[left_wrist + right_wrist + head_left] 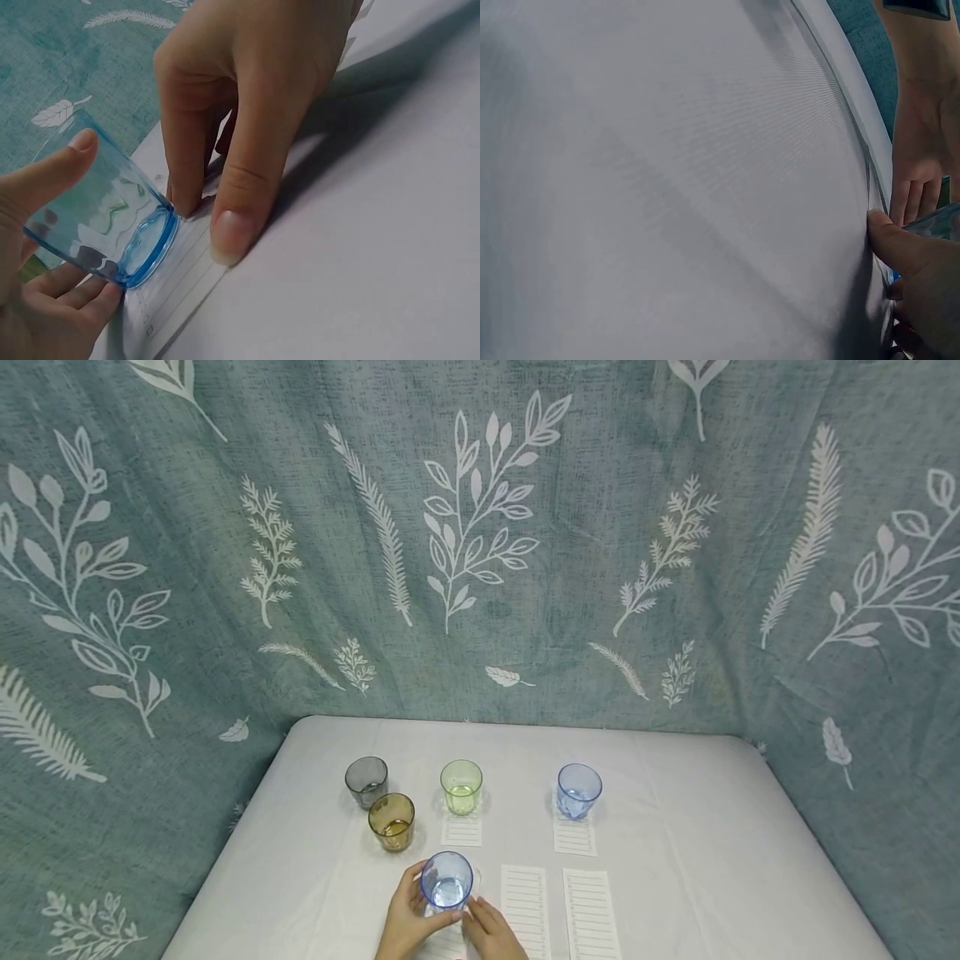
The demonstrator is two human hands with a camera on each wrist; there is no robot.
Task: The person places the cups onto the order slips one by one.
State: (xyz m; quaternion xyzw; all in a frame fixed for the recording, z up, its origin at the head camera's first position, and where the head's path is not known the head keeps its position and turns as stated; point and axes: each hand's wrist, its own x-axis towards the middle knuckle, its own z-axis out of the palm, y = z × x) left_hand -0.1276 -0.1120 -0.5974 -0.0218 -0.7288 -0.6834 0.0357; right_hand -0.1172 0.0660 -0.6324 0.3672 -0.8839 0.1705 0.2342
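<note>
Held blue cup: at the near side of the table (pixel 675 893), in front of the amber cup (pixel 392 823); the held blue cup (pixel 447 887) was over the near paper strip (pixel 441 947). Could not tell whether its base bore fully on the paper.
Left hand: my left hand (pixel 409 913) gripped the cup, thumb at the rim, fingers around the far side.
Right hand: my right hand (pixel 492 932) had its fingers pointed down at the near paper strip, just beside the cup's base. Could not tell whether they pinched the paper or only pressed it.
Far cups: green cup (pixel 461 789) and second blue cup (pixel 577 793) each stood over the far end of a strip; grey cup (pixel 367 782) stood behind the amber one.
Step (judged): fitting cup and strip together, one hand steadying each.
Next move (judged): called for keeping the strip flat and straight, bringing the base down square on it, then loosening the left fingers without dragging the paper.
</note>
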